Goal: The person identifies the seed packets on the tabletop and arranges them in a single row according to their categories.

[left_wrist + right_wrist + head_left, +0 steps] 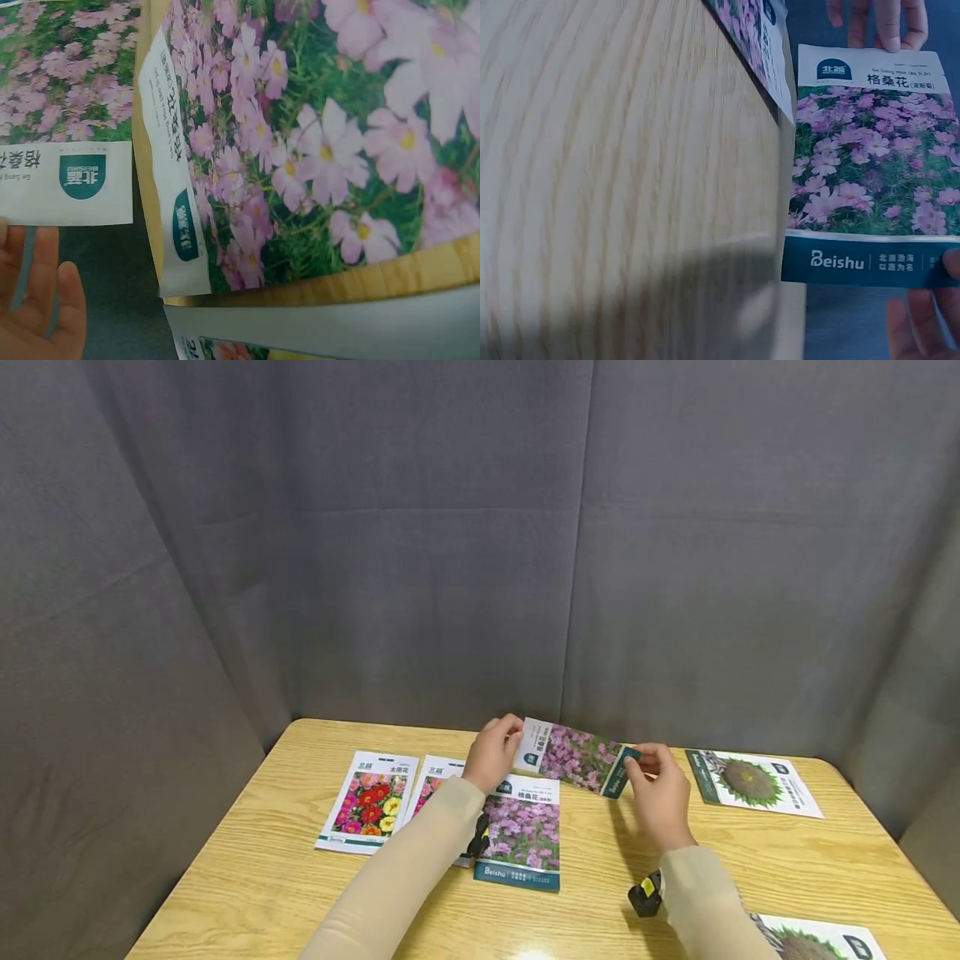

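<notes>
Tabletop below, left hand and right hand hold a “Beishu” packet

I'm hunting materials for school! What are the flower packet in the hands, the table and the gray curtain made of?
Held packet: maybe coated paper or plastic film, smooth; it's thin and printed. Table: wood or laminate, slightly shiny; grain lines and glare show. Gray curtain: probably matte cloth; it hangs in folds.

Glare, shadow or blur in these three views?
Head: bright glare spot on the table at the frame's bottom, shadow beside the right hand; left wrist: nearest packet slightly soft, its lettering foreshortened; right wrist: dim, bluish cast, broad shadow across the lower table.
</notes>
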{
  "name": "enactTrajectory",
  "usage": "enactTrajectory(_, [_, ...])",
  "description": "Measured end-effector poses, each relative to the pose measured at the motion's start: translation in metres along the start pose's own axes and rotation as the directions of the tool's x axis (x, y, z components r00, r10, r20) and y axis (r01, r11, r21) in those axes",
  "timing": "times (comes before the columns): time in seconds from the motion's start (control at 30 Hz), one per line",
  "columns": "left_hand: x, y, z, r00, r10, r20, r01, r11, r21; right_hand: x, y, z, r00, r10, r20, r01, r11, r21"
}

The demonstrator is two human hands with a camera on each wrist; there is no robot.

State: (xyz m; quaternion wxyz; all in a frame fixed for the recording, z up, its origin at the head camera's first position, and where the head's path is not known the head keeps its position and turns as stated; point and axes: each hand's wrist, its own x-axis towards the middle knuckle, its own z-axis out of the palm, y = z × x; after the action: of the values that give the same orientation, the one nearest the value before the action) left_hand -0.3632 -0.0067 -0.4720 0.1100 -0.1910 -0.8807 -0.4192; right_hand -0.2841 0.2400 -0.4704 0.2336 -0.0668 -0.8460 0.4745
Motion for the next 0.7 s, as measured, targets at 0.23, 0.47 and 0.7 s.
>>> enactTrajectory(0.23, [-0.003,0.01,-0.003,0.999,0.029,-0.027,-0.029,1.0,0.013,-0.006,-0.011,-0.01,0.99,-0.14,-0.027,0.138,0.988,-0.066])
enactTrajectory(0.47, [-0.006,0.015,-0.001,0.996,0.059,-0.071,-0.062,0.997,-0.047,-0.017,-0.018,-0.016,0.991,-0.119,-0.068,0.119,0.993,-0.005])
enactTrajectory(0.7, [-0.013,0.013,0.001,0.997,-0.018,-0.073,0.0,0.968,-0.25,-0.027,-0.025,-0.023,0.996,0.038,-0.076,-0.016,0.962,0.273])
